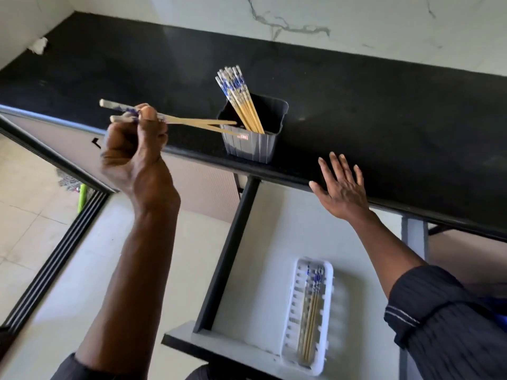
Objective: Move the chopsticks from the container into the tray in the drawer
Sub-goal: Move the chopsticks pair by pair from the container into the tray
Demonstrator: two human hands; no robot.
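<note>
Counter: black speckled countertop (384, 111) running from 10 o'clock to 3 o'clock across the view.
Wall: pale marbled wall (301, 20) with grey veins behind the counter, at 12 o'clock.
Floor: light tiled floor (30, 215) at 9 o'clock, beside a dark-framed panel.
Drawer: open drawer (263, 256), white inside with dark sides, at 6 o'clock below the counter edge.
Tray: white slotted tray (327, 319) lying in the drawer at 5 o'clock; several chopsticks in tray (311, 316) lie lengthwise in it.
Container: dark ribbed container (251, 145) standing on the counter near its front edge, at centre; a bundle of chopsticks (238, 94) leans in it, blue-and-white ends up, toward 11 o'clock.
Left hand: left hand (137, 149) at 9 o'clock, fingers curled tight, pinching a held pair (178, 120) of chopsticks; their tips point toward 3 o'clock and overlap the container's near-left rim.
Right hand: right hand (341, 187) at 3 o'clock, fingers spread flat, holding nothing, at the counter's front edge; contact cannot be judged.
</note>
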